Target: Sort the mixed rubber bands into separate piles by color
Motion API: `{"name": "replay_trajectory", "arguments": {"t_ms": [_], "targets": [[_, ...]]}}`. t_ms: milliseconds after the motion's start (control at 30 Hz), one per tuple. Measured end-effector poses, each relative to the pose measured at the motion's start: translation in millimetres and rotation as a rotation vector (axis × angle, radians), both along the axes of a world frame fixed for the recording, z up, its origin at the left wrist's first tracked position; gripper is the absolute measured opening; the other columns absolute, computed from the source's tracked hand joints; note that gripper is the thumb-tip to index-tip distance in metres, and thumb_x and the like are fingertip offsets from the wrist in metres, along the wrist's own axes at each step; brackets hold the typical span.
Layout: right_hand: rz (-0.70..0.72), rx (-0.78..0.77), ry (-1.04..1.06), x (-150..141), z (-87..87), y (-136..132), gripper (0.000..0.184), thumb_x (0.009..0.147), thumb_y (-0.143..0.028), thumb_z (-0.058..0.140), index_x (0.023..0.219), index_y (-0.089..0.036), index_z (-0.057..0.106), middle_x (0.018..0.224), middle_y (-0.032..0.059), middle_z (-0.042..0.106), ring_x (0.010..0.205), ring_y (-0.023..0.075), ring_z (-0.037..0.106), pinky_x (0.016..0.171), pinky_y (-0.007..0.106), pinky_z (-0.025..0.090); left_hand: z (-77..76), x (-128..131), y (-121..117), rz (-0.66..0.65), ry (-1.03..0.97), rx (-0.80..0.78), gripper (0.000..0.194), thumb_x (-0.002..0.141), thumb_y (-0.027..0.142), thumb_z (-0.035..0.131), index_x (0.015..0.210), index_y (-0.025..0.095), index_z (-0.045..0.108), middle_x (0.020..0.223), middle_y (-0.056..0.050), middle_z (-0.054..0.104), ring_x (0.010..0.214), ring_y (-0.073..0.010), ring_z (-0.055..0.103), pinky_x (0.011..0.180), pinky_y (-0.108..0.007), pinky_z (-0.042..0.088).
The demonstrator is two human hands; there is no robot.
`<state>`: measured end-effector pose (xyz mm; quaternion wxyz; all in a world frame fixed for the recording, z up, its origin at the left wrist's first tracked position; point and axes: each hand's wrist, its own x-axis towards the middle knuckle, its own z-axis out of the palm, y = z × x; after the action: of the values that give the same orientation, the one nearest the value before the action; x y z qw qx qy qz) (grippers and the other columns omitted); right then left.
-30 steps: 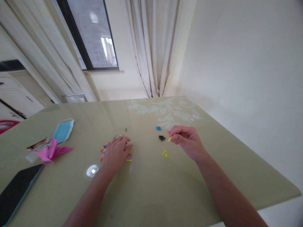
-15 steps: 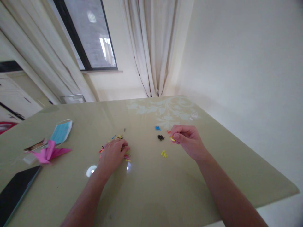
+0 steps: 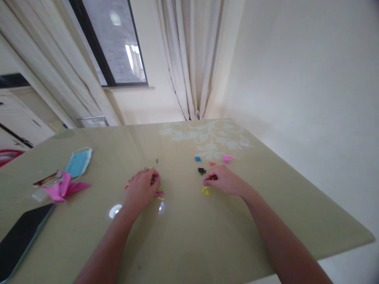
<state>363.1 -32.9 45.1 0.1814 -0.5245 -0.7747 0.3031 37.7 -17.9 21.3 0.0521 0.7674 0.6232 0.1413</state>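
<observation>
My left hand (image 3: pixel 142 188) lies curled over a mixed heap of small coloured bits (image 3: pixel 156 193) on the olive table (image 3: pixel 189 236), fingertips pinched into the heap. My right hand (image 3: pixel 222 181) rests low on the table, fingers curled down beside a small yellow pile (image 3: pixel 205 191); what is in its fingers is hidden. Sorted little piles lie just beyond it: black (image 3: pixel 201 170), blue (image 3: pixel 197 159), red (image 3: pixel 212 163) and pink (image 3: pixel 227 158).
At the left lie a blue face mask (image 3: pixel 78 162), a pink folded paper shape (image 3: pixel 62 188), a small wrapper (image 3: pixel 45 179) and a dark phone (image 3: pixel 20 236). The table's right edge runs close to a white wall; curtains and a window stand behind.
My right hand has dropped from beside the red pile down to the yellow pile, uncovering the pink pile. The yellow bit it held no longer shows. My left hand curled tighter into the heap.
</observation>
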Motion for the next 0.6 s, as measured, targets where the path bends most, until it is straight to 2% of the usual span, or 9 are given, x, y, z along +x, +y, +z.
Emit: {"name": "replay_trajectory", "arguments": {"t_ms": [100,200,267,433,600], "targets": [[0.008,-0.037,-0.053,-1,-5.5,1,0.012,0.086,-0.021,0.074,0.081,-0.019,0.085,0.073,0.0035,0.076,0.065,0.0162,0.062,0.061,0.028,0.039,1.7,1,1,0.017,-0.131,0.037,0.021,0.095,0.034,0.049,0.09,0.022,0.066,0.094,-0.008,0.075,0.093,-0.0268,0.068,0.086,-0.038,0.049],[-0.003,-0.051,-0.068,-1,-5.2,0,0.01,0.084,-0.021,0.076,0.08,-0.02,0.085,0.07,0.0026,0.075,0.063,0.0154,0.061,0.061,0.027,0.039,5.6,4,0,0.053,-0.321,0.002,0.021,0.093,0.038,0.052,0.09,0.022,0.066,0.084,-0.004,0.075,0.079,-0.0227,0.069,0.077,-0.035,0.051],[-0.001,-0.059,-0.081,-1,-4.0,-1,0.01,0.084,-0.02,0.076,0.078,-0.019,0.085,0.066,0.0018,0.073,0.06,0.0143,0.059,0.06,0.027,0.038,7.1,7,-1,0.033,-0.471,-0.027,0.024,0.092,0.043,0.055,0.089,0.022,0.067,0.081,-0.003,0.074,0.072,-0.02,0.068,0.073,-0.033,0.051],[-0.034,-0.108,-0.139,0,-1.9,-2,0.009,0.082,-0.021,0.079,0.074,-0.018,0.083,0.061,0.0004,0.069,0.056,0.0129,0.055,0.057,0.026,0.036,8.1,14,-3,-0.084,-0.839,-0.068,0.035,0.086,0.052,0.068,0.098,0.019,0.073,0.088,-0.006,0.078,0.078,-0.0192,0.07,0.074,-0.03,0.056],[-0.065,-0.042,-0.114,-4,2.1,-5,0.01,0.081,-0.021,0.082,0.072,-0.016,0.079,0.066,0.0011,0.07,0.062,0.0141,0.059,0.059,0.026,0.037,14.2,29,-13,-0.133,-1.025,-0.182,0.036,0.081,0.052,0.077,0.095,0.019,0.079,0.091,-0.007,0.081,0.082,-0.02,0.072,0.076,-0.03,0.058]]}}
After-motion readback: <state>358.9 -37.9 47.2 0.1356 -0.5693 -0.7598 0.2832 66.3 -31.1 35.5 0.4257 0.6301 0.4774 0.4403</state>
